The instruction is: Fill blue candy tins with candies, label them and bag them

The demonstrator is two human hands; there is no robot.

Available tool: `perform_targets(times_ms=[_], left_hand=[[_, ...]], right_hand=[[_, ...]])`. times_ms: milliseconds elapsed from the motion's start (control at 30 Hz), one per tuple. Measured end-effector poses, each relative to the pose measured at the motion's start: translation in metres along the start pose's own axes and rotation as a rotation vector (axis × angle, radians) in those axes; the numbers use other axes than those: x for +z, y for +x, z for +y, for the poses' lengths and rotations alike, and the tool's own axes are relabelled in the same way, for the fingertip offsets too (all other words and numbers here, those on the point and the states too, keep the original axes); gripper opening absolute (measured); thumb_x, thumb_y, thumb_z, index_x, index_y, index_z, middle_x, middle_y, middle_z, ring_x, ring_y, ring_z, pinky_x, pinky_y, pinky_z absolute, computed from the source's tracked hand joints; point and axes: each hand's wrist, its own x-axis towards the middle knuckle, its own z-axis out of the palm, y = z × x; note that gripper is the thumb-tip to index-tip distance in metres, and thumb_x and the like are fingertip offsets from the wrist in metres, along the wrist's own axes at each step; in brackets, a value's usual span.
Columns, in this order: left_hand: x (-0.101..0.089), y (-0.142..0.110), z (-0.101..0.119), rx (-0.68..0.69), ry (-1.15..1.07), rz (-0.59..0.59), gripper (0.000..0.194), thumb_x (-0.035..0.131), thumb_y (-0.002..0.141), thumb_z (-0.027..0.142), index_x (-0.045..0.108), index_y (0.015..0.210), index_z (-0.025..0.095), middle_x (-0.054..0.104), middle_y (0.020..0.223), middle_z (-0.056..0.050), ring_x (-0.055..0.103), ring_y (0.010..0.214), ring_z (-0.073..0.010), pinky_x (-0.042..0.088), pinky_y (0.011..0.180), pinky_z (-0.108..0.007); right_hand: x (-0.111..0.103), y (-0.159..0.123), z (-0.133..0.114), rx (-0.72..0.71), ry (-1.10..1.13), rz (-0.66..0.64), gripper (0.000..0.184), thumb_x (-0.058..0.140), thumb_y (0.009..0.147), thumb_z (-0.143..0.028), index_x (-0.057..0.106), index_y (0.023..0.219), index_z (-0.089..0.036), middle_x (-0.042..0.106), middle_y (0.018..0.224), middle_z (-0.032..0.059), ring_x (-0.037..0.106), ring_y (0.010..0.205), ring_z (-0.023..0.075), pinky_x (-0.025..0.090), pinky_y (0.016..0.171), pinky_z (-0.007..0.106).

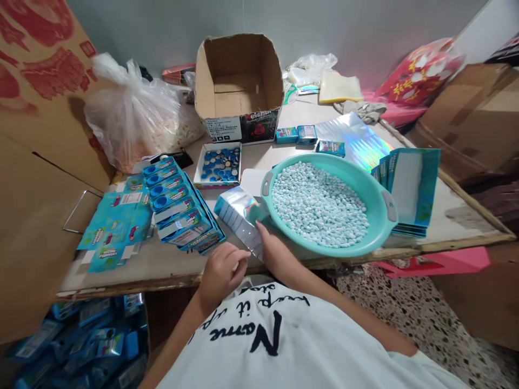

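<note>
Table (466, 216) before grey wall (344, 27); speckled floor (389, 302); right hand (272, 248) part-closed on silvery pack (242, 219); left hand (223, 270) half-curled, hold unclear.

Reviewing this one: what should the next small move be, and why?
Probably to steady the silvery pack between both hands: the right hand lies along its right side, and the left hand, fingers curled, is at its near end, though whether the left touches it is hard to tell.
</note>
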Motion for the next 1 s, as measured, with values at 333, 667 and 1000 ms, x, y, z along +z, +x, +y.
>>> perform_targets(times_ms=[333, 667, 1000], left_hand=[[-0.081, 0.089, 0.036, 0.126, 0.362, 0.08, 0.058, 0.085, 0.077, 0.031, 0.063, 0.129, 0.021, 0.063, 0.137, -0.015, 0.054, 0.135, -0.0361, 0.038, 0.119, -0.057], [-0.069, 0.11, 0.048, 0.004, -0.098, -0.167, 0.012, 0.072, 0.092, 0.03, 0.073, 0.083, 0.022, 0.074, 0.073, 0.004, 0.068, 0.064, -0.0097, 0.051, 0.061, -0.02], [-0.066, 0.087, 0.031, 0.364, 0.359, 0.139, 0.063, 0.078, 0.084, 0.014, 0.057, 0.143, 0.024, 0.072, 0.127, -0.01, 0.07, 0.118, -0.0239, 0.058, 0.101, -0.037]], right_hand=[[-0.152, -0.079, -0.006, -0.245, 0.099, 0.05, 0.053, 0.037, 0.097, -0.003, 0.052, 0.143, -0.024, 0.07, 0.129, 0.0101, 0.07, 0.113, 0.0212, 0.059, 0.084, 0.031], [-0.168, -0.057, -0.044, -0.213, -0.167, 0.054, 0.032, 0.047, 0.104, -0.024, 0.06, 0.132, -0.017, 0.076, 0.105, 0.0084, 0.072, 0.086, 0.0233, 0.044, 0.064, 0.032], [-0.168, -0.042, -0.058, -0.134, -0.13, 0.147, 0.032, 0.044, 0.103, -0.024, 0.07, 0.121, -0.02, 0.08, 0.095, 0.0048, 0.072, 0.071, 0.0188, 0.037, 0.059, 0.029]])
